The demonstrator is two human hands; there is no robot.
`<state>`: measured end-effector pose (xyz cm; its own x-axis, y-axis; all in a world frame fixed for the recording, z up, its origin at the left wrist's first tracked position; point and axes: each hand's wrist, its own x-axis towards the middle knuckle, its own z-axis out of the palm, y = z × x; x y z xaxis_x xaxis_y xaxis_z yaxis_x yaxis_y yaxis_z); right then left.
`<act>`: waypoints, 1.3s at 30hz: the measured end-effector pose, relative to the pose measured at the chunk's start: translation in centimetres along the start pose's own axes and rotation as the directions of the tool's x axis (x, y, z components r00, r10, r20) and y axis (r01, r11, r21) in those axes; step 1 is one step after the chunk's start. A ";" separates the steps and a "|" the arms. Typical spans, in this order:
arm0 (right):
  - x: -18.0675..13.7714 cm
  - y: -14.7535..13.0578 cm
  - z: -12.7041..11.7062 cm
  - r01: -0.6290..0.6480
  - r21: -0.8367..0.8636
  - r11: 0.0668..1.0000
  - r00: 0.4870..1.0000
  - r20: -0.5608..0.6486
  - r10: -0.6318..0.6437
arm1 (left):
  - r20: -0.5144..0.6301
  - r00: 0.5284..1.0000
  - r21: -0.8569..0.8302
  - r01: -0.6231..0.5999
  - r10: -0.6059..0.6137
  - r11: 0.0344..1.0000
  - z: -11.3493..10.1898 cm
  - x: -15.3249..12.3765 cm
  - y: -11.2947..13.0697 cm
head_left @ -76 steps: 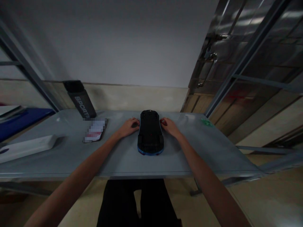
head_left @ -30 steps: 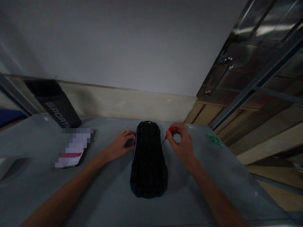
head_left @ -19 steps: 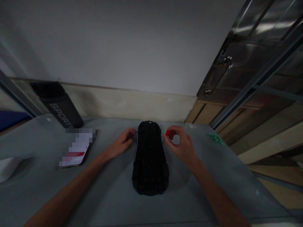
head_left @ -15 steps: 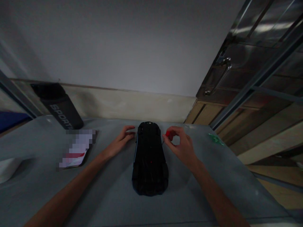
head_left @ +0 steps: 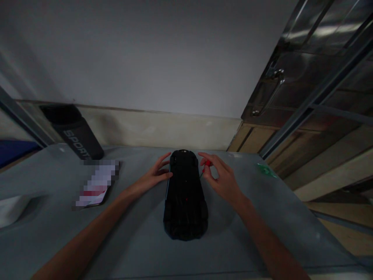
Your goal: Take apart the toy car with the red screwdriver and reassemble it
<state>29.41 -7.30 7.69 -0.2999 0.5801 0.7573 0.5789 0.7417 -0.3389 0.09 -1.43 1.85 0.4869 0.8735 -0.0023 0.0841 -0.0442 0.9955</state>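
A black toy car [head_left: 184, 194] lies on the grey table [head_left: 140, 241] in front of me, seemingly underside up. My left hand [head_left: 155, 177] rests against the car's left side with its fingers spread and holds nothing. My right hand [head_left: 220, 177] sits just right of the car's far end. It pinches a small red-handled screwdriver [head_left: 206, 165] whose thin tip points down toward the car's edge.
A dark bottle [head_left: 74, 134] marked "SPORT" stands at the back left. A blurred flat card or phone [head_left: 97, 182] lies left of the car. A small green piece [head_left: 265, 170] lies at the table's right edge. A metal door [head_left: 305, 85] stands at the right.
My left hand has opened and its fingers now spread along the car's side. My right hand has shifted slightly toward the car with the red screwdriver, picked up since the earliest frame.
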 end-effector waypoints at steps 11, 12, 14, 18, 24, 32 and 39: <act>-0.1 0.2 0.0 -0.120 -0.048 0.992 0.993 -0.013 0.120 | 0.022 1.000 0.030 -0.003 0.002 1.000 0.0 -0.2 0.3; -0.1 0.1 -0.1 -0.107 -0.041 0.993 0.994 -0.001 0.107 | 0.021 1.000 0.035 -0.004 0.003 0.999 0.0 -0.2 0.3; 0.0 -0.2 -0.2 -0.100 -0.042 0.994 0.995 0.014 0.101 | 0.025 1.000 0.039 -0.014 0.013 0.999 0.0 -0.2 0.3; 0.0 -0.4 0.1 -0.156 -0.066 0.986 0.988 -0.007 0.156 | 0.023 0.999 0.042 -0.036 0.035 0.998 0.0 -0.2 0.2; -0.1 -0.3 0.0 -0.139 -0.007 0.990 0.989 0.044 0.139 | 0.048 0.998 0.031 -0.048 0.047 0.998 -0.2 -0.2 0.2; 0.0 -0.4 -0.2 -0.193 -0.057 0.980 0.981 0.006 0.193 | 0.024 0.998 0.062 -0.064 0.063 0.996 -0.2 -0.1 -0.1; 0.1 -0.7 -0.3 -0.129 -0.009 0.992 0.991 0.033 0.130 | 0.027 0.999 0.061 -0.033 0.031 0.998 -0.2 -0.2 0.2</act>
<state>29.20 -7.84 8.18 -0.2471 0.6822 0.6882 0.6199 0.6571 -0.4288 -0.16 -1.51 2.04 0.5123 0.8584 0.0263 0.1211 -0.1025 0.9873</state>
